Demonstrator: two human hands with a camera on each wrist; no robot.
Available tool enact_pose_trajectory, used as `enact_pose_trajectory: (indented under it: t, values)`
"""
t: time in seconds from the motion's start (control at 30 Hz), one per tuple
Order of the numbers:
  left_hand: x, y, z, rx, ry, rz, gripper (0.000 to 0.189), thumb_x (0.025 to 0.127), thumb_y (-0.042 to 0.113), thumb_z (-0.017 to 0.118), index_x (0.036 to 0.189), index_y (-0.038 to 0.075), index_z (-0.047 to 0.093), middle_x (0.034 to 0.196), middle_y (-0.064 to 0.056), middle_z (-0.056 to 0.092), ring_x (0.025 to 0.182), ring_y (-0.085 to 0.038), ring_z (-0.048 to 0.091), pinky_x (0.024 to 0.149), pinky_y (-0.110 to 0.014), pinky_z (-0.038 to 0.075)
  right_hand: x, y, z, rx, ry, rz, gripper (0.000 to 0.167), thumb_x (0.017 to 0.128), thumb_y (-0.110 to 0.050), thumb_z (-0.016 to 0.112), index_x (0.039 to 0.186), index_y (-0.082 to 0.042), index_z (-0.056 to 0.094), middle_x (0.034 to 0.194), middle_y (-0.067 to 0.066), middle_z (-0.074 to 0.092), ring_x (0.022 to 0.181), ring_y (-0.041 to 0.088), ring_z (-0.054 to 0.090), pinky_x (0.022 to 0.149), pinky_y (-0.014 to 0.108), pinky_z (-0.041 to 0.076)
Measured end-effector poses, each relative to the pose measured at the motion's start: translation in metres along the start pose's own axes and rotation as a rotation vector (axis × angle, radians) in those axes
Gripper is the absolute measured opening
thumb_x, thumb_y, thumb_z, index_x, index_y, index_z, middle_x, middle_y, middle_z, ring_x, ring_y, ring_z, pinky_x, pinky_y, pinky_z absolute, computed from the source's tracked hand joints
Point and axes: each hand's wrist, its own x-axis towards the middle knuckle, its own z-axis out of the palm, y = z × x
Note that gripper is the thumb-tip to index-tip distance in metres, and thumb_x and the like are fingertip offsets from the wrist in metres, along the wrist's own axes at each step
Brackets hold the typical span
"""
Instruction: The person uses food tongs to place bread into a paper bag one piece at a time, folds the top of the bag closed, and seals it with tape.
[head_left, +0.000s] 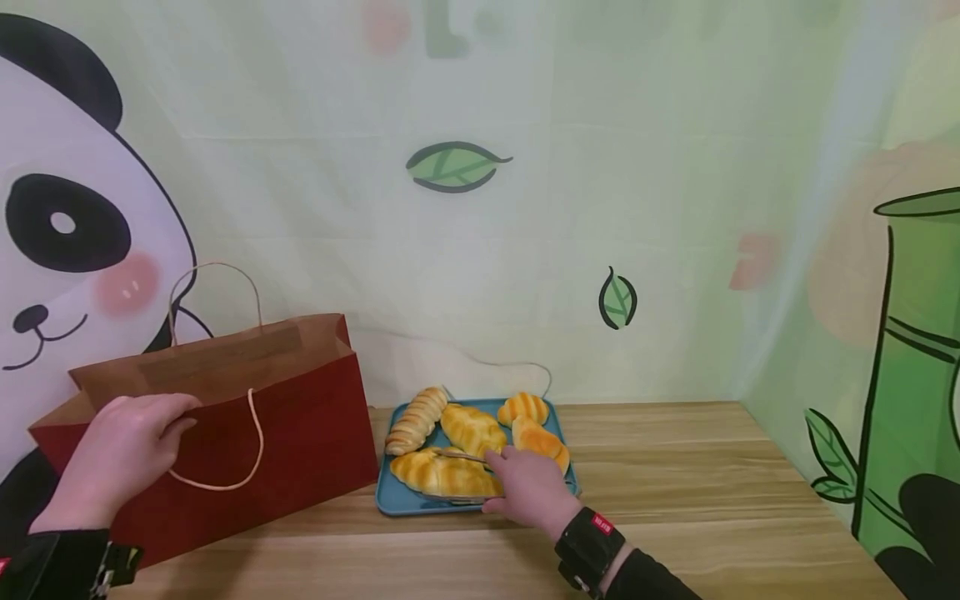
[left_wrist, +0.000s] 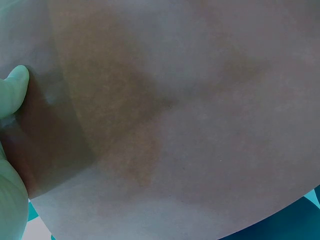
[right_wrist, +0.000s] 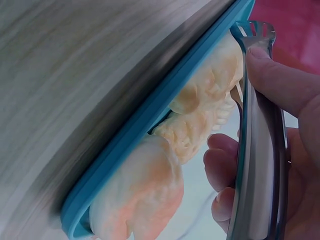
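Observation:
In the head view my left hand pinches the near rim of a red paper bag, whose mouth stands open. The left wrist view shows the bag's paper close up, with a fingertip at its left. My right hand holds metal tongs, thumb on one arm and fingers on the other. In the head view the tongs' arms lie on either side of a long golden bread at the front of a blue tray. More breads lie behind it.
A twisted roll is at the tray's left, with two smaller breads at its right. The tray stands beside the bag on a wooden table. A cloth printed with a panda hangs behind, and a thin cord runs along it.

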Motion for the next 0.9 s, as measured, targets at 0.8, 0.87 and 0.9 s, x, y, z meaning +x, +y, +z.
enact_pose_trajectory:
  t: [0.8,0.87,0.9]
  values:
    - [-0.0015,-0.0014,0.0006,0.002,0.000,-0.005,0.027,0.067,-0.013,0.081,0.090,-0.004,0.070,0.075,-0.017,0.069,0.067,-0.034,0.063,0.071,-0.060,0.050,0.0024,-0.0061,0.0022,-0.027,-0.010,0.033,0.053,0.079,-0.046,0.081,0.119,-0.015,0.063,0.081,-0.003,0.055,0.063,0.013,0.051,0.048,0.027,0.041]
    - [-0.0013,-0.0011,0.0007,0.001,-0.004,-0.006,0.028,0.067,-0.013,0.082,0.090,-0.004,0.070,0.075,-0.017,0.069,0.067,-0.034,0.062,0.072,-0.060,0.050,0.0022,-0.0061,0.0026,-0.027,-0.009,0.037,0.052,0.079,-0.046,0.081,0.117,-0.016,0.064,0.080,-0.004,0.054,0.063,0.013,0.051,0.048,0.027,0.041]
    - [-0.0013,-0.0010,0.0008,0.000,-0.007,-0.007,0.028,0.067,-0.013,0.082,0.090,-0.004,0.070,0.075,-0.017,0.069,0.067,-0.034,0.062,0.072,-0.061,0.050,0.0021,-0.0062,0.0027,-0.025,-0.008,0.038,0.051,0.079,-0.046,0.081,0.118,-0.016,0.064,0.081,-0.004,0.055,0.063,0.013,0.051,0.048,0.027,0.041]
